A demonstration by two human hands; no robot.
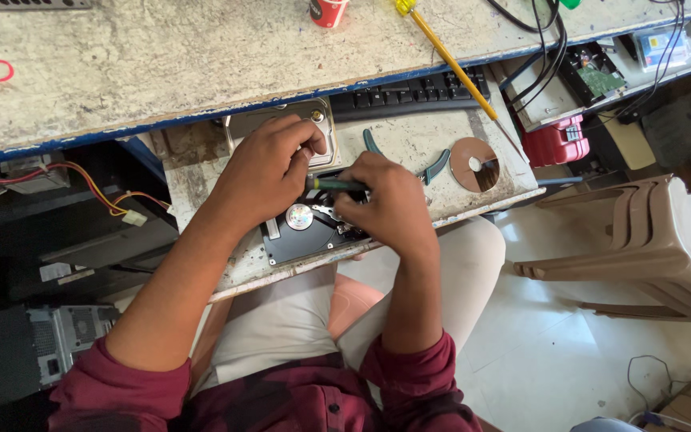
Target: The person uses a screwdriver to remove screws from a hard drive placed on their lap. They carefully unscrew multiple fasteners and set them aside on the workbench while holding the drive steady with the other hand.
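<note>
The opened black hard disk drive (301, 232), a flat rectangular metal case, lies on the worn pull-out shelf (201, 184) directly under both hands, and its dismantling looks well advanced. Its silver metal cover plate (281, 120) is already off and rests just beyond the left hand (269, 168), and a shiny round platter disc (474, 164) lies apart on the shelf to the right of the right hand (385, 204), so the drive's round silver spindle hub (299, 216) stands bare just below the left hand. Some inner parts remain in the case beneath the right hand, though the hand hides most of them. The left hand is curled, fingertips pressed down at the far edge of the drive beside the cover plate, seemingly bracing it; whether it grips anything I cannot tell. The right hand is closed around a green-handled screwdriver (333, 184), whose handle points toward the left hand while its tip is hidden under the fingers. Teal-handled pliers (433, 164) lie just right of the right hand.
</note>
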